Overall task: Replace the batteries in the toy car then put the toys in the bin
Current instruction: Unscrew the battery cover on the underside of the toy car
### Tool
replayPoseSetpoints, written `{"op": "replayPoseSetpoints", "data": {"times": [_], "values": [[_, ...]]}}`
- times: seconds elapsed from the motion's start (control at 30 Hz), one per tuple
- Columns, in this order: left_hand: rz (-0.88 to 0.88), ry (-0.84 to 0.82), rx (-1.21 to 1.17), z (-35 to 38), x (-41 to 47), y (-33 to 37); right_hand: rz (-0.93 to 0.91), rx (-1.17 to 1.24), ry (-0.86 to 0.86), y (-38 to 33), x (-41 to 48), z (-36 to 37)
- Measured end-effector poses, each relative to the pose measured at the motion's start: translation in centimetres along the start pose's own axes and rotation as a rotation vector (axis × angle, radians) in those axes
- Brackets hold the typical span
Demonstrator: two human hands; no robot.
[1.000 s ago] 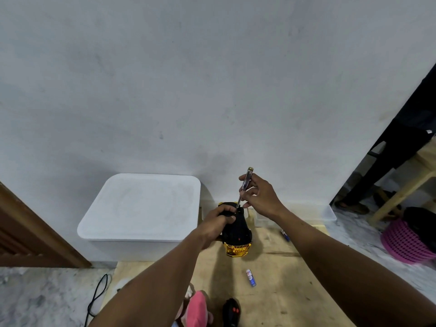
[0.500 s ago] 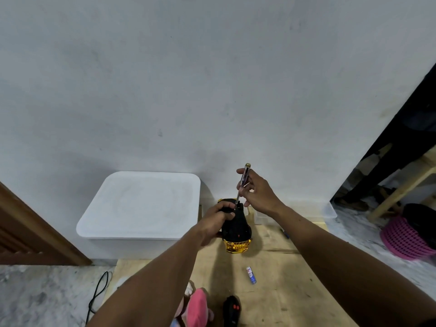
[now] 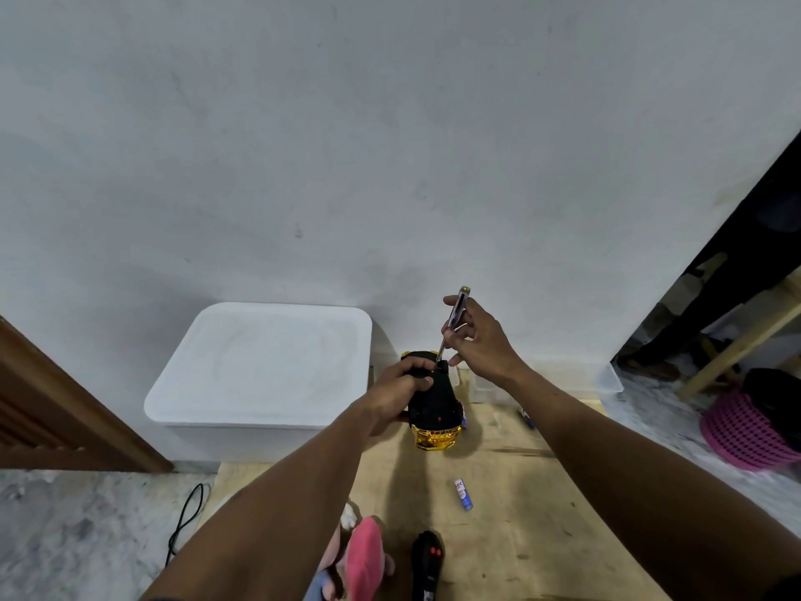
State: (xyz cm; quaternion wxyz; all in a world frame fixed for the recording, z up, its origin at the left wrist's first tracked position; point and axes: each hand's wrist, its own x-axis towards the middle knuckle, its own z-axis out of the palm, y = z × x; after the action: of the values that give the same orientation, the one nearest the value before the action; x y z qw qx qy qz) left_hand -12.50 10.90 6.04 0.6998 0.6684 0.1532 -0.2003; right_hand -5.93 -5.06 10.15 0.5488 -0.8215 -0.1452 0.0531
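Note:
My left hand grips a gold toy car, turned so its black underside faces me, above the wooden board. My right hand holds a thin screwdriver upright, with its tip pressed on the car's underside near my left fingers. A blue and white battery lies on the board below the car. A second battery lies farther right by my right forearm. The white lidded bin stands at the left against the wall.
A black remote control and a pink plush toy lie at the near edge of the board. A clear container sits against the wall behind my right arm. A pink basket stands at the right; a black cable trails at the left.
Both hands and the car have drifted slightly up and left in view. My right hand's fingers have shifted on the screwdriver, whose tip stays on the car's underside.

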Motion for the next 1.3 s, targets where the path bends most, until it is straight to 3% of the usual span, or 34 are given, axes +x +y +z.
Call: {"op": "replayPoseSetpoints", "data": {"times": [0.73,0.87,1.3], "values": [[-0.008,-0.009,0.0,0.1,-0.1,-0.2,-0.047,-0.048,-0.079,-0.7,-0.4,-0.2],[-0.023,-0.008,-0.023,0.2,-0.2,-0.3,-0.126,-0.167,-0.031,-0.9,-0.5,-0.2],[0.134,0.126,0.008,0.6,-0.5,-0.2,-0.289,-0.07,0.263,-2.2,-0.5,0.4]]}}
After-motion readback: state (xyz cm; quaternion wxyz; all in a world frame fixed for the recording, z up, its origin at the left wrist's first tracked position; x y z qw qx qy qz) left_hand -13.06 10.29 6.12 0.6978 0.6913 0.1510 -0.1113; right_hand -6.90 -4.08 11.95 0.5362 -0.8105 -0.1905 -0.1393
